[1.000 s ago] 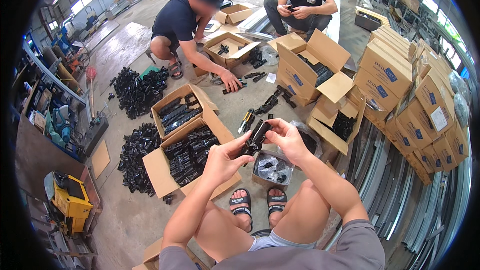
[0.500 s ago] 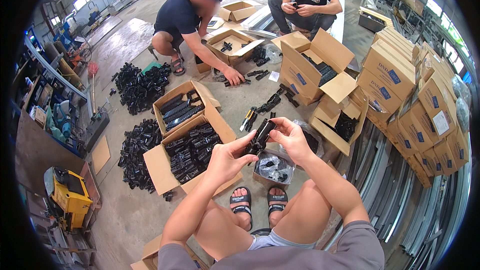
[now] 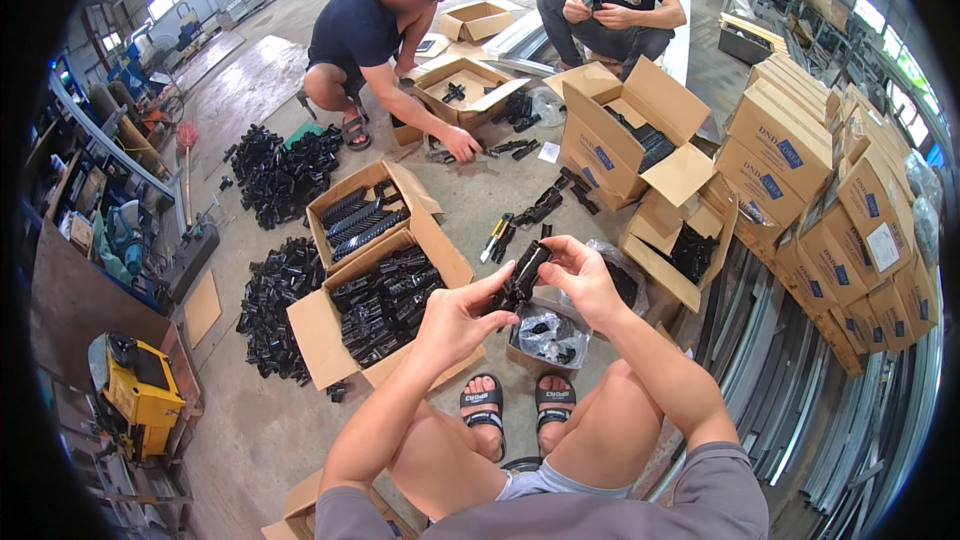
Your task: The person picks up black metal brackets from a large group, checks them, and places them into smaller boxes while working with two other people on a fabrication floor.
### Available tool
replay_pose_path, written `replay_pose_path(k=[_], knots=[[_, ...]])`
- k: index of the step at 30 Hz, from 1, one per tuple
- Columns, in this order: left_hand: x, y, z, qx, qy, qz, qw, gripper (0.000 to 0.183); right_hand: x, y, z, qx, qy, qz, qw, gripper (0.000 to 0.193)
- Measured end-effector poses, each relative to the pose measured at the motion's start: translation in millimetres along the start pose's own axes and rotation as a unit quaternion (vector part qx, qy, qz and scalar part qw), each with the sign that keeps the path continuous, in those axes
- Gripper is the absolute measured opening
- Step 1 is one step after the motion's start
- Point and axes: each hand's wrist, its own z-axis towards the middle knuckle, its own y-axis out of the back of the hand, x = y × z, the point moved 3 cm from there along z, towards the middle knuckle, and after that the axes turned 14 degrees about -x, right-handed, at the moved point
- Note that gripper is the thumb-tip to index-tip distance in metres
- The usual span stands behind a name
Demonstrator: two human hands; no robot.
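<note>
Both my hands are closed on a black plastic connector piece [image 3: 527, 270], held tilted in front of my knees. My left hand [image 3: 462, 318] grips its lower end between thumb and fingers. The upper end sits in the fingertips of my right hand [image 3: 582, 278]. Just below is a small box with a clear plastic bag [image 3: 552, 338] of dark parts. To the left, an open carton [image 3: 318, 342] is full of black connectors. Beyond my hands, a yellow-and-white cutter [image 3: 494, 240] lies on the floor beside more black pieces [image 3: 540, 205].
Heaps of black parts [image 3: 280, 285] lie left of the cartons. Two people crouch opposite; one person's hand [image 3: 462, 145] reaches toward floor pieces. Open cartons [image 3: 690, 175] stand at the right, before stacked boxes [image 3: 775, 145] and long metal profiles [image 3: 830, 420]. A yellow machine [image 3: 150, 400] stands at left.
My hands keep their grip, and the connector has turned slightly. The left co-worker's hand has drawn back a little from the floor pieces. The other co-worker's hands have shifted slightly.
</note>
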Motion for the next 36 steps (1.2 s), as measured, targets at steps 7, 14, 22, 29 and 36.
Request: replay_pose_path(k=[7,14,22,29,36], knots=[[-0.5,1.0,0.9,0.007,0.043,0.003,0.999,0.058,1.1,-1.0,-0.5,0.014,0.010,-0.003,1.000,0.040],[-3.1,-3.7,-0.8,0.006,-0.014,0.025,1.000,0.061,5.3,-4.8,-2.7,0.005,0.010,-0.004,1.000,0.038],[8.6,-12.1,-4.0,0.012,0.004,-0.040,0.999,0.065,10.2,-8.9,-5.0,-0.028,0.011,-0.048,0.998,0.032],[19.1,-19.7,-1.9,0.028,0.101,-0.117,0.988,0.063,2.6,-4.3,3.7,-0.036,-0.018,-0.046,0.998,0.035],[31.6,-3.0,7.6,0.010,0.312,-0.224,0.923,0.071,-37.9,88.1,52.9,-0.068,-0.051,-0.255,0.963,0.029]])
